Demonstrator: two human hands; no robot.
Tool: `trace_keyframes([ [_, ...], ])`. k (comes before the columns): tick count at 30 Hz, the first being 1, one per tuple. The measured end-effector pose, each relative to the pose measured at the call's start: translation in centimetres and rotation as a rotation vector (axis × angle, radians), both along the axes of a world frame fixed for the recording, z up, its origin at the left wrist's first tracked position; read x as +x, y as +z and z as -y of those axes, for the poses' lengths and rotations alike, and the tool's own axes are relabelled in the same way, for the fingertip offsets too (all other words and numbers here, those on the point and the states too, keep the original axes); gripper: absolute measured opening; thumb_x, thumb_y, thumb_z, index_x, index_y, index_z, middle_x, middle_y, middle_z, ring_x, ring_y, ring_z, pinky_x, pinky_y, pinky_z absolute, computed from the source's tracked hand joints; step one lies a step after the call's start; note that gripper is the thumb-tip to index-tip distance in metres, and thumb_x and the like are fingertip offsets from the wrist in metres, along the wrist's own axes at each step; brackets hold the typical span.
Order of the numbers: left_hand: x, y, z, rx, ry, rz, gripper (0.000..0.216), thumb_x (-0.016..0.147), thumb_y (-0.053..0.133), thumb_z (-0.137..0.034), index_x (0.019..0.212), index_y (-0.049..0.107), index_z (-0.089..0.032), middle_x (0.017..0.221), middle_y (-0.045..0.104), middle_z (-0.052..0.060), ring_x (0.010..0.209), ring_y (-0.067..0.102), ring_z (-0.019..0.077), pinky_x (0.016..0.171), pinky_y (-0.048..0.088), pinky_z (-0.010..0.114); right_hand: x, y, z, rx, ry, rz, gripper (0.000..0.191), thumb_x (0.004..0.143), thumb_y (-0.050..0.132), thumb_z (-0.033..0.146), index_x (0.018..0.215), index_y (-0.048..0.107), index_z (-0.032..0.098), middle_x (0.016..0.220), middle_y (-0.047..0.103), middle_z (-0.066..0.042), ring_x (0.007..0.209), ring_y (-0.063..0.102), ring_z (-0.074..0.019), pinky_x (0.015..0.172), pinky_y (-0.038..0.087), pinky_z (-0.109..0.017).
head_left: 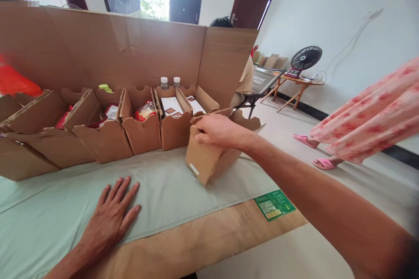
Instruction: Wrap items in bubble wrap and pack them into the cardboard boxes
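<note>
Right hand (218, 133): fingers (200, 137) curled over top rim of box (204, 163), gripped it. Box sat tilted under them, probably levered by that hold. Left hand (111, 216): fingers spread flat on cloth (183, 187), held nothing, likely bracing. Box row (144, 133) left of right fingers.

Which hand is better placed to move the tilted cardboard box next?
Right, probably. The right hand grips the top edge of the tilted box; the left hand lies flat on the green cloth, apart from it.
</note>
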State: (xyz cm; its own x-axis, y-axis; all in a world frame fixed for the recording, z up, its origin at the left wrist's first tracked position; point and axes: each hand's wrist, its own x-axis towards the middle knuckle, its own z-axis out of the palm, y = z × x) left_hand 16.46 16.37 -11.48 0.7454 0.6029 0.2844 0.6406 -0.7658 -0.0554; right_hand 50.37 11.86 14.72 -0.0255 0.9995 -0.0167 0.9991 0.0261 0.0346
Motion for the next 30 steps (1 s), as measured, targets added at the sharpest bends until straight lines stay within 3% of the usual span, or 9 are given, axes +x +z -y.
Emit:
trace_keyframes([
  [3, -0.1, -0.1, -0.3, -0.053, 0.011, 0.01, 0.063, 0.103, 0.031, -0.056, 0.149, 0.057, -0.021, 0.161, 0.046, 0.015, 0.15, 0.041, 0.0384, 0.118, 0.034, 0.062, -3.2, 1.4, -0.7, 0.149, 0.116, -0.216, 0.022, 0.092, 0.056, 0.013, 0.076, 0.071, 0.017, 0.079, 0.073, -0.001, 0.071, 0.061, -0.0134, 0.064, 0.039, -0.025],
  [6, -0.4, -0.2, -0.6, -0.091, -0.002, 0.053, 0.062, 0.102, 0.035, -0.056, 0.148, 0.058, -0.021, 0.16, 0.047, 0.016, 0.149, 0.042, 0.04, 0.118, 0.035, 0.064, -2.1, 2.0, 1.3, 0.617, 0.145, -0.579, 0.02, 0.094, 0.057, 0.019, 0.082, 0.073, 0.018, 0.085, 0.074, 0.0, 0.079, 0.064, -0.0135, 0.075, 0.046, -0.026],
  [8, -0.3, 0.1, -0.3, -0.102, 0.001, 0.123, 0.061, 0.102, 0.038, -0.055, 0.146, 0.061, -0.019, 0.159, 0.048, 0.018, 0.15, 0.039, 0.0424, 0.117, 0.035, 0.067, 1.1, 0.8, 3.7, 0.968, -0.013, -0.745, 0.012, 0.089, 0.066, 0.028, 0.087, 0.074, 0.02, 0.094, 0.075, -0.002, 0.091, 0.066, -0.0174, 0.084, 0.049, -0.031],
  [10, 0.3, 1.1, 0.7, -0.124, -0.008, 0.224, 0.058, 0.102, 0.041, -0.053, 0.146, 0.06, -0.02, 0.161, 0.045, 0.018, 0.153, 0.033, 0.0435, 0.117, 0.033, 0.069, 5.1, -2.0, 6.1, 1.27, -0.341, -0.976, 0.016, 0.075, 0.077, 0.036, 0.085, 0.072, 0.023, 0.104, 0.075, -0.003, 0.101, 0.067, -0.0201, 0.09, 0.049, -0.033],
  [11, 1.0, 1.7, 1.4, -0.159, -0.027, 0.274, 0.057, 0.103, 0.042, -0.051, 0.148, 0.057, -0.021, 0.164, 0.041, 0.016, 0.154, 0.03, 0.0425, 0.118, 0.033, 0.068, 7.0, -3.9, 7.2, 1.306, -0.452, -1.032, 0.02, 0.075, 0.074, 0.041, 0.085, 0.07, 0.024, 0.106, 0.074, -0.004, 0.102, 0.067, -0.0211, 0.087, 0.049, -0.034],
  [14, 4.1, 3.8, 4.0, -0.407, -0.129, 0.391, 0.063, 0.102, 0.048, -0.043, 0.162, 0.033, -0.029, 0.171, 0.028, 0.01, 0.156, 0.03, 0.0361, 0.12, 0.037, 0.06, 9.8, -10.7, 9.1, 1.147, -0.618, -1.196, 0.041, 0.066, 0.074, 0.06, 0.08, 0.066, 0.023, 0.094, 0.074, -0.007, 0.087, 0.069, -0.0242, 0.068, 0.049, -0.034],
  [19, 10.7, 6.0, 5.3, -0.825, -0.157, 0.625, 0.086, 0.095, 0.056, -0.04, 0.167, 0.009, -0.024, 0.17, 0.026, 0.018, 0.15, 0.039, 0.0386, 0.111, 0.049, 0.059, 6.8, -18.9, 7.8, 0.794, -0.635, -1.414, 0.067, 0.072, 0.061, 0.085, 0.095, 0.071, 0.022, 0.103, 0.077, -0.011, 0.094, 0.072, -0.0294, 0.067, 0.053, -0.038],
  [24, 12.2, 6.2, 2.7, -0.816, -0.077, 0.865, 0.086, 0.09, 0.06, -0.035, 0.163, 0.019, -0.021, 0.157, 0.046, 0.018, 0.139, 0.052, 0.0365, 0.11, 0.049, 0.058, 3.7, -21.1, 6.5, 0.695, -0.537, -1.509, 0.068, 0.085, 0.056, 0.079, 0.124, 0.07, 0.025, 0.136, 0.068, -0.009, 0.122, 0.063, -0.029, 0.082, 0.056, -0.038],
  [30, 11.1, 3.3, 2.6, -0.827, 0.018, 0.875, 0.083, 0.09, 0.059, -0.034, 0.163, 0.021, -0.023, 0.162, 0.041, 0.017, 0.142, 0.05, 0.0352, 0.117, 0.041, 0.058, 3.1, -22.6, 7.3, 0.712, -0.562, -1.487, 0.058, 0.081, 0.073, 0.067, 0.119, 0.074, 0.022, 0.127, 0.07, -0.008, 0.114, 0.064, -0.0282, 0.086, 0.06, -0.039],
])
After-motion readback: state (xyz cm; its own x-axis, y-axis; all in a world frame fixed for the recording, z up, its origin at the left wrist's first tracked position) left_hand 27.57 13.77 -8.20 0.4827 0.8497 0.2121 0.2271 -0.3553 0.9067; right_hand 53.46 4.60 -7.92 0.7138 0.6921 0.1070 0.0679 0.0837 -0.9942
